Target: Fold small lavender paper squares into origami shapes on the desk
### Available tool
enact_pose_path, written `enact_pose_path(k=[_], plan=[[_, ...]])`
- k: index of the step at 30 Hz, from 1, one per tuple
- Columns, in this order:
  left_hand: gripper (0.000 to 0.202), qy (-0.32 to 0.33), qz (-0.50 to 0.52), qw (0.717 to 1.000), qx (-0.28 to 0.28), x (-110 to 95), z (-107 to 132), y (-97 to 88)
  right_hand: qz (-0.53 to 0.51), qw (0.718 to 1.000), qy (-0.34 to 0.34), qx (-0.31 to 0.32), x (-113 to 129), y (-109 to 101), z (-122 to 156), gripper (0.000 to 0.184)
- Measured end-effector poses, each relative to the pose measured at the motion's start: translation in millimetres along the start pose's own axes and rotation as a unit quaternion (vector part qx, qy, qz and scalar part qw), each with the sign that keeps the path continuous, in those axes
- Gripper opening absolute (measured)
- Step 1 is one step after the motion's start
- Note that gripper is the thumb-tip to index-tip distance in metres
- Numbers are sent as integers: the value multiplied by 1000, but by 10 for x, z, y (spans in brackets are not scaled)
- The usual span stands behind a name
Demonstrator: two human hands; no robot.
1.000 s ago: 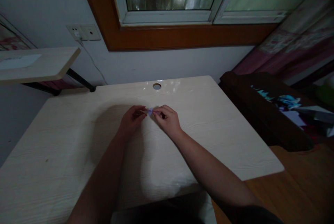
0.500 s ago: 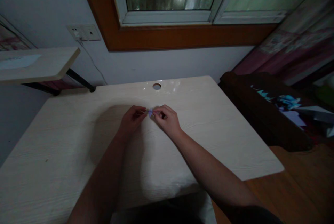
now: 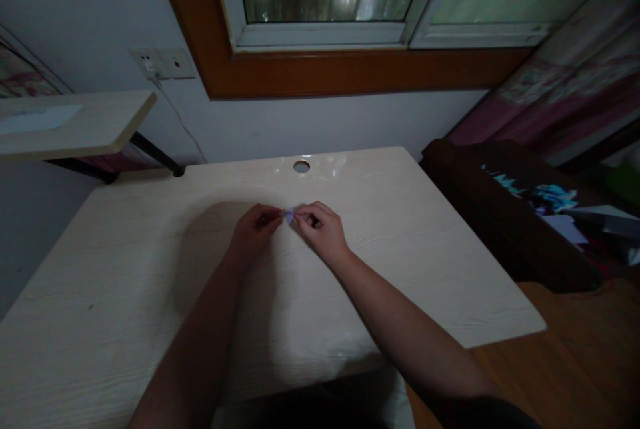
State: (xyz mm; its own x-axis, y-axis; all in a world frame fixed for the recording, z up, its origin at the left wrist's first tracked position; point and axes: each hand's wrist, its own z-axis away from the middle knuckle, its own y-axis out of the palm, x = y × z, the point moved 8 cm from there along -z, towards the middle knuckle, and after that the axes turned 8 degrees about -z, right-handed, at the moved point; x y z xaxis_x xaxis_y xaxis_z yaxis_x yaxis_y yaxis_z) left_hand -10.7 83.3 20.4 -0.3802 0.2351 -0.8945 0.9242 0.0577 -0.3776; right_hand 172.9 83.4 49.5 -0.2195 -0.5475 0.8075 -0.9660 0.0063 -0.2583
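Observation:
Between my two hands is a small, light purple folded piece (image 3: 290,216) that looks like paper; its exact shape is too small to make out. My left hand (image 3: 255,228) pinches its left end with thumb and fingertips. From the other side, my right hand (image 3: 323,226) grips the right end in a pinch. Both hands are above the middle of a pale wood-grain desk (image 3: 200,322), and the fingertips hide most of the piece.
A round cable hole (image 3: 301,166) lies near the desk's back edge. At left stands a raised shelf (image 3: 80,136) on black legs, with a white sheet (image 3: 40,118) on it. A dark brown piece of furniture (image 3: 470,182) holding papers is at right.
Both hands keep their pinch in nearly the same place. A little more of the purple piece shows between the fingertips, and the view has shifted slightly.

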Motion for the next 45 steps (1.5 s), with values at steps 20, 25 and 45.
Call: enact_pose_path(k=[20,25,45], plan=[[19,16,-28,999,26,-58,-5,33,-20,997,-15,68,33,112,18,11],[21,1,1,1000,20,-8,-15,16,-15,999,0,37,15,48,-6,11],[55,-10,65,998,11,59,-7,51,-12,1000,9,8,-11,-7,-10,14]])
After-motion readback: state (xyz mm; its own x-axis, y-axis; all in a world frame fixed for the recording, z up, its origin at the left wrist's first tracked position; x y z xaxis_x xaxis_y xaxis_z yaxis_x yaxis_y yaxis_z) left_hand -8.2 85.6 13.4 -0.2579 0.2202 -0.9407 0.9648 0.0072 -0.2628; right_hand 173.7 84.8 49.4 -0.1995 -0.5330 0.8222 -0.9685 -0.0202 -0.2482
